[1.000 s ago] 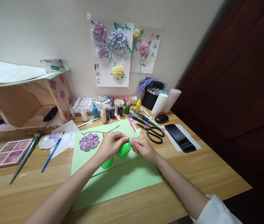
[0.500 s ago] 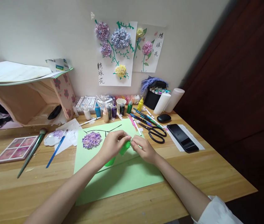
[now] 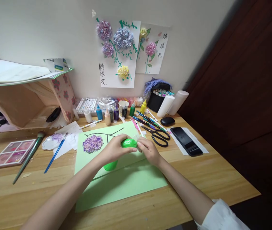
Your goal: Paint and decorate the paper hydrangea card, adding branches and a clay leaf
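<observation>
My left hand (image 3: 117, 147) grips a bright green, shiny lump (image 3: 128, 143), perhaps modelling clay, between thumb and fingers. My right hand (image 3: 150, 151) pinches a clear plastic wrapper (image 3: 136, 139) at the lump's right end. Both hands are above a light green sheet of paper (image 3: 126, 188). A second green patch (image 3: 110, 166), partly hidden by my left wrist, shows on the paper. Left of my left hand, a textured purple hydrangea (image 3: 92, 144) is on the sheet, with a dark drawn branch (image 3: 107, 134) running above it.
Black-handled scissors (image 3: 160, 138) and a phone (image 3: 186, 141) lie to the right. Several paint bottles (image 3: 107, 117) and pens (image 3: 145, 119) stand or lie behind the paper. A blue brush (image 3: 55, 153), a big green brush (image 3: 29, 158) and a palette (image 3: 12, 154) are at left.
The green lump has turned and shows more of its shiny face in my left hand. More clear wrapper is visible at my right fingers. The view has shifted slightly.
</observation>
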Demonstrator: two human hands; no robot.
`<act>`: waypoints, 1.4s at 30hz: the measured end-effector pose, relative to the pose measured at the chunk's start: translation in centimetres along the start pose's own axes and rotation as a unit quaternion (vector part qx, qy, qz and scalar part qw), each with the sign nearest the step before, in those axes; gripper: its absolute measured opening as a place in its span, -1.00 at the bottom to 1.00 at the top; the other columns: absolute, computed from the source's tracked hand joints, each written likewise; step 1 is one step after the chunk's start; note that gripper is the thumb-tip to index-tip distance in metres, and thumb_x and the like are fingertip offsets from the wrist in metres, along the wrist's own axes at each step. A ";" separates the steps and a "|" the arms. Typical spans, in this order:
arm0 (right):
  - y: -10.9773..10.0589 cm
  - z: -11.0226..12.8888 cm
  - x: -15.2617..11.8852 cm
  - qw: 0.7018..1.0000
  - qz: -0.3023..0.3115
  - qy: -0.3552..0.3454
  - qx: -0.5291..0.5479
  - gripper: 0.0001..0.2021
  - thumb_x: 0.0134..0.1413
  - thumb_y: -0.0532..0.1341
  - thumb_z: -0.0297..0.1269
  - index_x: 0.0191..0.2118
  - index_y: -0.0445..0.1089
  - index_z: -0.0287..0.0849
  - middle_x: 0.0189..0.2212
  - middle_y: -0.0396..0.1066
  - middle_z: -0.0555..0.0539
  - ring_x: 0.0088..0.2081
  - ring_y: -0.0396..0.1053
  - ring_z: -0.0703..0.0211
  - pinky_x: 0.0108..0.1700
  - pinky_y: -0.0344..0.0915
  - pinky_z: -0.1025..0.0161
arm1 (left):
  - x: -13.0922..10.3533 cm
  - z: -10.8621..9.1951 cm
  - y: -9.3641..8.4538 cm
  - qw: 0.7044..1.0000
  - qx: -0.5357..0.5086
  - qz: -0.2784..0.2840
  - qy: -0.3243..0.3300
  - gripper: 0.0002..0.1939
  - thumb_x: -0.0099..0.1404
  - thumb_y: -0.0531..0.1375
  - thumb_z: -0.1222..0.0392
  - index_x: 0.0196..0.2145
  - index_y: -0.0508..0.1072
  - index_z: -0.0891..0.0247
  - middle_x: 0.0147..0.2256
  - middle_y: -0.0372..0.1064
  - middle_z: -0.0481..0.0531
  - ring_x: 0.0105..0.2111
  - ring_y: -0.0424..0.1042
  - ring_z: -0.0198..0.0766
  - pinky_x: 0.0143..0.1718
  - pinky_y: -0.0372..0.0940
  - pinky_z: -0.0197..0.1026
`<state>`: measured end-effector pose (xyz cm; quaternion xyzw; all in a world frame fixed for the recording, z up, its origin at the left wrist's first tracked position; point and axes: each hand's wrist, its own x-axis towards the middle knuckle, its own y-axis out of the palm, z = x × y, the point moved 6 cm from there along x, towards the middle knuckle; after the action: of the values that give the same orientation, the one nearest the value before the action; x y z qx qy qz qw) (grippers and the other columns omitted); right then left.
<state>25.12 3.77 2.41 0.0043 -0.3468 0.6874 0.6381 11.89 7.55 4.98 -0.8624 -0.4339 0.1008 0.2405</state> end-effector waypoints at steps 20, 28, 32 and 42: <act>0.6 -0.3 0.0 0.988 0.022 0.068 0.138 -0.60 0.22 0.01 -0.05 -0.58 0.19 -0.14 -0.59 0.11 0.04 -0.49 0.13 0.25 -0.37 0.12 0.27 | 0.7 1.3 -1.4 0.984 -0.165 -0.040 -0.048 -0.41 -0.08 0.39 0.03 -0.12 0.36 0.32 -0.31 0.41 0.05 -0.31 0.40 -0.19 -0.32 0.28 -0.19; 0.7 -0.9 0.1 0.971 -0.061 0.129 0.191 -0.73 0.11 0.15 -0.09 -0.48 0.35 -0.16 -0.50 0.32 -0.01 -0.39 0.32 0.20 -0.27 0.27 0.26 | 0.3 1.4 1.3 0.973 -0.215 -0.019 -0.078 -0.69 0.07 0.28 0.03 -0.37 0.40 0.35 -0.42 0.43 0.05 -0.41 0.42 -0.23 -0.37 0.28 -0.23; 1.3 -2.0 -0.1 0.962 -0.034 0.174 0.209 -0.84 0.01 0.22 -0.20 -0.35 0.43 -0.19 -0.42 0.43 -0.03 -0.34 0.39 0.19 -0.25 0.32 0.26 | 0.2 1.5 0.9 0.982 -0.178 -0.052 -0.042 -0.86 0.06 0.23 0.23 -0.40 0.39 0.34 -0.44 0.45 0.04 -0.40 0.42 -0.22 -0.38 0.26 -0.25; 1.1 -1.2 -0.2 0.970 -0.011 0.194 0.146 -0.80 -0.02 0.26 -0.20 -0.51 0.39 -0.22 -0.58 0.39 0.00 -0.48 0.32 0.23 -0.39 0.23 0.28 | -0.4 1.2 0.0 0.992 -0.041 -0.115 -0.019 -0.85 -0.02 0.11 0.39 -0.64 0.20 0.26 -0.65 0.12 -0.16 -0.58 0.14 -0.40 -0.55 0.00 -0.35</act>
<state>24.71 4.23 0.94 -0.0325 -0.1120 0.7114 0.6930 11.22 7.65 3.91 -0.8139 -0.5383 0.0709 0.2067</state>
